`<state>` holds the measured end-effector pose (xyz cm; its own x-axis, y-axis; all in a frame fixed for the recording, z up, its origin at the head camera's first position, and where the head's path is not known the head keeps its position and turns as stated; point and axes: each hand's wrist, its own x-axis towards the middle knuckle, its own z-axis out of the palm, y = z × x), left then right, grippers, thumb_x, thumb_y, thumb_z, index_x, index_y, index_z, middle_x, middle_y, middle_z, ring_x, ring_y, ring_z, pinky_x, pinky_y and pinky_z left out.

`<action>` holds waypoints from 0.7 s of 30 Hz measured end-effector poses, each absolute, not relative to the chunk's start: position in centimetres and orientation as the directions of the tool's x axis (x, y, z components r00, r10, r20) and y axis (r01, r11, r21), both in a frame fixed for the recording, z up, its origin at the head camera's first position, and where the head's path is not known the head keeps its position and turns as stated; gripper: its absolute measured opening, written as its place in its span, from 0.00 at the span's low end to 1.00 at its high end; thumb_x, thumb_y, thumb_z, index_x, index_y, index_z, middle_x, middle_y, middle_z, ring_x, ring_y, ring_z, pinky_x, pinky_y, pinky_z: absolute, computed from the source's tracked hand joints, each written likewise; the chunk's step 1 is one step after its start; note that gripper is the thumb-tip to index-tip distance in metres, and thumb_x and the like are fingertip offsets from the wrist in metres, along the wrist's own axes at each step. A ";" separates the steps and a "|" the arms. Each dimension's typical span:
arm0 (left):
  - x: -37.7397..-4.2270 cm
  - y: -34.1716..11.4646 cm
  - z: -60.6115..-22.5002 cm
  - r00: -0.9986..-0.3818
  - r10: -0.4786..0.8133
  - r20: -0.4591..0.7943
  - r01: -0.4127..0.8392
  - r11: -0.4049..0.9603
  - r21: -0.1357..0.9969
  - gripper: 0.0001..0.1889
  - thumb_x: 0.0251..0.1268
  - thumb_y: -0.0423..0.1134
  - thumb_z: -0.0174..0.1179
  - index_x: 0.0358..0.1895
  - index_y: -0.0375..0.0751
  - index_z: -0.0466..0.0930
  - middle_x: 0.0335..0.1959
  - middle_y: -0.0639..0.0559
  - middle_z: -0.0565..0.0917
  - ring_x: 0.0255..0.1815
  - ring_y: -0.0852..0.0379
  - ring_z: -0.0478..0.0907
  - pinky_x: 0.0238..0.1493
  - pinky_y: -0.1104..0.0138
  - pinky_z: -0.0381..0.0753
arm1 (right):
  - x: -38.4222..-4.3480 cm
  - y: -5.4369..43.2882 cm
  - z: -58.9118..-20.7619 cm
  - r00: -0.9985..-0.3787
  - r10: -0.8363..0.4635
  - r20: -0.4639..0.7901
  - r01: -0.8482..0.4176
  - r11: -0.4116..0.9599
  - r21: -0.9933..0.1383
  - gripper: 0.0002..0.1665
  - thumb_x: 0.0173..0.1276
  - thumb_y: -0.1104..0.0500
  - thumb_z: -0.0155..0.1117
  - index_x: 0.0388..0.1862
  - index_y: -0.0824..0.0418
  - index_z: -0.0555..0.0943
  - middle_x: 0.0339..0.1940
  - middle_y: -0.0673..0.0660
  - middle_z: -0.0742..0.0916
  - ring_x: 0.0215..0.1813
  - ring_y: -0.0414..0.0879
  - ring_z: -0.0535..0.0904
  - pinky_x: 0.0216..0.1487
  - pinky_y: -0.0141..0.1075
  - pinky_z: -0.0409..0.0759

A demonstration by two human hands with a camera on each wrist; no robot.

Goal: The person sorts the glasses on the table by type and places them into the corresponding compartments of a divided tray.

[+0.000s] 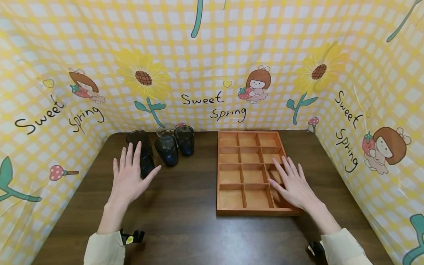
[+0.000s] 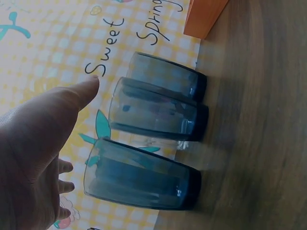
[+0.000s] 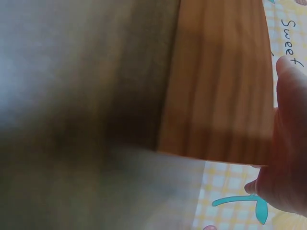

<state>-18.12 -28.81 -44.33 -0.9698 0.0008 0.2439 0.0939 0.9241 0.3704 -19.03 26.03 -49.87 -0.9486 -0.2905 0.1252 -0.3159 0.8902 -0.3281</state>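
My left hand point(image 1: 127, 182) is spread with straight fingers and holds nothing. It overlaps the nearest blue drinking glass point(image 1: 147, 162) in the head view; in the left wrist view that glass point(image 2: 144, 177) stands upright beside the fingers. Two more blue glasses, a middle one point(image 1: 168, 152) and a right one point(image 1: 185, 143), stand close by. Behind them shows a clear glass point(image 1: 165, 129), mostly hidden. My right hand point(image 1: 294, 187), fingers extended, hovers over the right column of a wooden compartment tray point(image 1: 258, 212) and covers part of it. In the right wrist view the tray's side wall point(image 3: 216, 86) fills the middle.
Everything stands on a dark wood table point(image 1: 185, 228). A yellow checked cloth point(image 1: 212, 55) with printed flowers and lettering rises behind the table and along both sides. The tray lies to the right of the glasses, its far edge near the cloth.
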 end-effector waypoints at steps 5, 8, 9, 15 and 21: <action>-17.9 -29.2 -45.0 -0.969 -0.021 0.247 0.081 0.915 0.395 0.58 0.78 0.72 0.57 0.93 0.53 0.30 0.94 0.34 0.36 0.93 0.27 0.33 0.85 0.23 0.32 | -17.9 26.4 -50.4 -0.958 -0.262 0.119 -0.287 0.900 -0.330 0.50 0.86 0.34 0.56 0.94 0.52 0.52 0.92 0.74 0.55 0.92 0.73 0.46 0.86 0.76 0.42; -17.9 -29.4 -45.4 -0.968 -0.036 0.247 0.070 0.910 0.409 0.58 0.79 0.71 0.57 0.93 0.53 0.29 0.94 0.35 0.34 0.93 0.27 0.32 0.84 0.23 0.32 | -17.2 26.5 -50.5 -0.961 -0.250 0.117 -0.275 0.902 -0.332 0.50 0.86 0.34 0.55 0.94 0.54 0.52 0.92 0.73 0.54 0.93 0.73 0.45 0.86 0.76 0.42; -17.9 -29.5 -45.5 -0.968 -0.041 0.247 0.066 0.909 0.411 0.57 0.79 0.71 0.57 0.93 0.53 0.29 0.94 0.35 0.34 0.93 0.27 0.32 0.84 0.23 0.33 | -17.0 26.5 -50.5 -0.962 -0.247 0.118 -0.273 0.902 -0.333 0.49 0.86 0.34 0.55 0.94 0.54 0.53 0.92 0.73 0.54 0.93 0.73 0.46 0.86 0.76 0.42; -18.1 -30.1 -46.4 -0.964 -0.085 0.253 0.035 0.900 0.435 0.57 0.79 0.71 0.56 0.93 0.51 0.30 0.93 0.33 0.32 0.93 0.25 0.31 0.84 0.22 0.31 | -16.2 26.9 -50.9 -0.960 -0.243 0.135 -0.276 0.896 -0.347 0.47 0.86 0.36 0.57 0.92 0.56 0.57 0.92 0.71 0.58 0.92 0.72 0.47 0.86 0.76 0.44; -18.2 -30.6 -47.3 -0.958 -0.127 0.256 0.006 0.886 0.463 0.58 0.79 0.71 0.57 0.93 0.48 0.30 0.93 0.30 0.34 0.92 0.22 0.34 0.84 0.22 0.34 | -15.5 27.2 -51.4 -0.962 -0.239 0.135 -0.272 0.892 -0.360 0.47 0.85 0.36 0.57 0.92 0.55 0.57 0.93 0.70 0.58 0.93 0.71 0.47 0.86 0.76 0.45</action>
